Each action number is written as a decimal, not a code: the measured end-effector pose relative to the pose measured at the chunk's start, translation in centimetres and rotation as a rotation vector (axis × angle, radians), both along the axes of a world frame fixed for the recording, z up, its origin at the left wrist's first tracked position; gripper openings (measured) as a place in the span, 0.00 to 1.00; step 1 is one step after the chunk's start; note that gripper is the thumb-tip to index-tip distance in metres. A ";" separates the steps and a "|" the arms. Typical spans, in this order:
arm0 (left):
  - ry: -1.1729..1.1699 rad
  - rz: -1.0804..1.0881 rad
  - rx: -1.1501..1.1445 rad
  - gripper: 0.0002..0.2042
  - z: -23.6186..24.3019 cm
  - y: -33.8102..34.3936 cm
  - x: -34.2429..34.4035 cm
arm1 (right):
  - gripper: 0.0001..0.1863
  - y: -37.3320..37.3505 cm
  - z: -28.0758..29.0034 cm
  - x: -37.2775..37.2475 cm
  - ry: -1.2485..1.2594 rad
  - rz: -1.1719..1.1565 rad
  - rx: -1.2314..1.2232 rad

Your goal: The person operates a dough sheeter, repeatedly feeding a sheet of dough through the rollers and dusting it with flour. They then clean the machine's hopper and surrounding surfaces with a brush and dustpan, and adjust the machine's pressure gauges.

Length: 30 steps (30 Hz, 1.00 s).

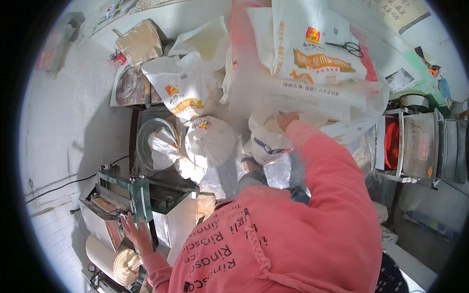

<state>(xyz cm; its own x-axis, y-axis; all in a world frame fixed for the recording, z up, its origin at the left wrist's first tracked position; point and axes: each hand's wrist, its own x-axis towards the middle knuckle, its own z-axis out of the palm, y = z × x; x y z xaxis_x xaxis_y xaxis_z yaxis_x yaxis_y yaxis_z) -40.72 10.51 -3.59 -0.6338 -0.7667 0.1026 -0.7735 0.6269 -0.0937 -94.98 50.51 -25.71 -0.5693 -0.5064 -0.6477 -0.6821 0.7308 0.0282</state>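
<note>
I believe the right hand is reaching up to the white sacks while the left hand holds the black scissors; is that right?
Not quite. The right hand does reach up to the white sacks, but the left hand rests on the green-framed machine by the dough roll. The black scissors lie untouched on top of the sacks, as the head view shows.

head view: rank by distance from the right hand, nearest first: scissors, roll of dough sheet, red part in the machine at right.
From the right hand:
1. Scissors, up and right, lying on the top sack.
2. Red part, farther right, inside the grey machine.
3. Roll of dough sheet, far lower left, by the left hand.
</note>
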 end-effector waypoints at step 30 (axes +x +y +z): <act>0.090 0.039 0.492 0.21 -7.6 5.3 -4.6 | 0.19 16.1 11.8 -0.2 -0.380 -1.074 -0.871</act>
